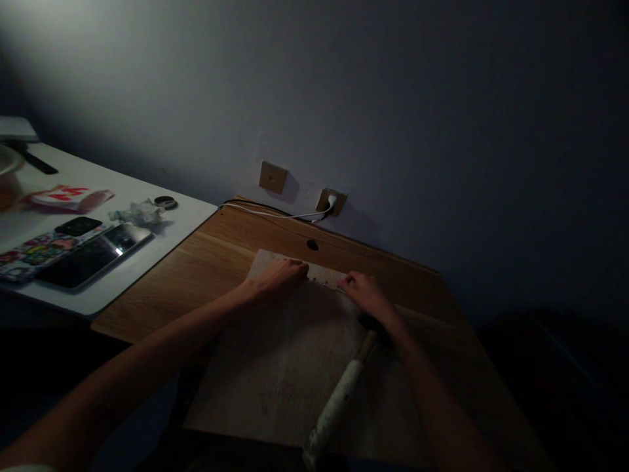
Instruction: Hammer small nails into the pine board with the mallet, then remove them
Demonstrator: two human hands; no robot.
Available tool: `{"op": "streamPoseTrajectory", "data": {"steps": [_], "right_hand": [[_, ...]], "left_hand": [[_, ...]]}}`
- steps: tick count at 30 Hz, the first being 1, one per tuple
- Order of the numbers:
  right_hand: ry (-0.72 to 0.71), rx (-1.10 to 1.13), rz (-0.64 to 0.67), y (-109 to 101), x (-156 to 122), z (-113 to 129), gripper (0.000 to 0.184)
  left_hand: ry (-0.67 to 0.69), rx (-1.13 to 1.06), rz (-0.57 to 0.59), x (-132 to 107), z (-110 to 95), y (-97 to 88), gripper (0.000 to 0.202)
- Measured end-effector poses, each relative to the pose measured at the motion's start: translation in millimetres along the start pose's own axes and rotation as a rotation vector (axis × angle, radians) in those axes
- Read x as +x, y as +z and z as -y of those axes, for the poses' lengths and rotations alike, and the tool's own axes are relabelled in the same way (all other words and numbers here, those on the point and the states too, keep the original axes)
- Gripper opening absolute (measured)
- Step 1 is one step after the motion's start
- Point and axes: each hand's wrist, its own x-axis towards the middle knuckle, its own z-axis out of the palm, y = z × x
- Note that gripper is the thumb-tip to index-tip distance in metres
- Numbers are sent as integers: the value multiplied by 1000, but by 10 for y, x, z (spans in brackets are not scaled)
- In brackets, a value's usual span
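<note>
A pale sheet of material (289,373) lies flat on a wooden desk (206,262). My left hand (278,275) rests on its far edge with fingers curled down onto it. My right hand (361,292) pinches the same far edge a little to the right. Between the hands a strip along the edge (322,274) shows a row of small dots. A hammer with a white-stained handle (339,393) lies on the sheet under my right forearm, its dark head hidden near the wrist. The scene is dim.
A white table (98,288) adjoins on the left with a dark tablet (91,259), a patterned phone case (39,252), a phone (77,226), crumpled paper (140,213) and a red-and-white packet (66,195). A charger (331,200) with a white cable is plugged into the wall.
</note>
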Motion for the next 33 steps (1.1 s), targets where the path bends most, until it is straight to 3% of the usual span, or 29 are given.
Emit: {"op": "streamPoseTrajectory", "data": {"steps": [4, 8, 11, 15, 17, 19, 21, 25, 28, 33], "right_hand": [[-19, -158, 24, 116, -57, 69, 18], [-37, -134, 8, 86, -86, 160, 8], [-68, 34, -12, -13, -100, 188, 17], [-106, 283, -12, -138, -147, 166, 35], [-112, 330, -12, -137, -146, 149, 41], [-98, 305, -13, -78, -110, 139, 47], [-78, 217, -19, 22, -57, 141, 46], [-67, -48, -11, 206, -4, 206, 23], [-91, -199, 26, 244, -31, 292, 9], [-107, -307, 28, 163, -47, 396, 14]], "left_hand": [[9, 11, -59, 82, -74, 6, 7], [-64, -115, -96, 162, -122, -5, 16], [-214, -498, -95, 192, -127, -42, 31], [-387, -1195, 33, 188, -120, -82, 31], [-400, -1299, 79, 175, -111, -80, 31], [-364, -1191, 71, 163, -98, -63, 34], [-265, -928, 50, 154, -85, -36, 30], [-65, -409, 21, 146, -80, 30, 17], [-9, -256, 27, 142, -98, 65, 20], [41, -126, 24, 179, -185, 35, 12]]}}
